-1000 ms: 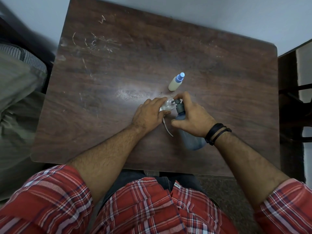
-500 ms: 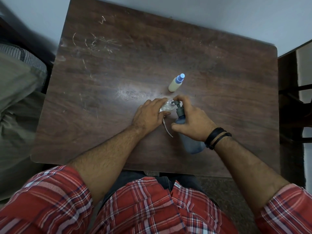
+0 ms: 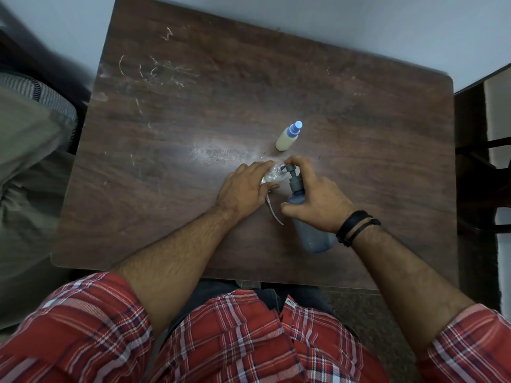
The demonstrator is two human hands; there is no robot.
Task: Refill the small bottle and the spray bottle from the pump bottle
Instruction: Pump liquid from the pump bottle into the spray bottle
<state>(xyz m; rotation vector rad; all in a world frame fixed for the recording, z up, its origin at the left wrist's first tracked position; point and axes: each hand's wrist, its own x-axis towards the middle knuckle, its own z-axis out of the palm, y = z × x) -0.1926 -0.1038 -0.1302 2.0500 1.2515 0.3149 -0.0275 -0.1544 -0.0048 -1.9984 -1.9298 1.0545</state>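
**A:** Head view, the only one I'm getting. What are you seeing on your end?

**B:** I'm looking down at the brown table (image 3: 193, 111). My left hand (image 3: 243, 189) is curling its fingers round the clear spray bottle (image 3: 272, 175), which is standing open-necked near the middle of the table. Its removed sprayer head with the dip tube (image 3: 273, 211) is lying just beside my wrist.

**A:** And the right?

**B:** My right hand (image 3: 318, 197) is wrapping round the blue pump bottle (image 3: 312, 233), tilting it so the grey pump head (image 3: 293, 175) is reaching over the clear bottle's mouth. My forefinger is hooking over the pump top; I can't tell whether it is pressing at this instant.

**A:** Where's the small bottle?

**B:** The small bottle (image 3: 287, 138), cream-coloured with a blue cap, is standing just beyond my hands, capped and apart from them.

**A:** So which step are we judging this to be?

**B:** I'm reading it as filling the spray bottle. The level inside is too hard to see. Next I'm thinking: keep the nozzle centred over that narrow neck, pump steadily, then screw the sprayer head back on.
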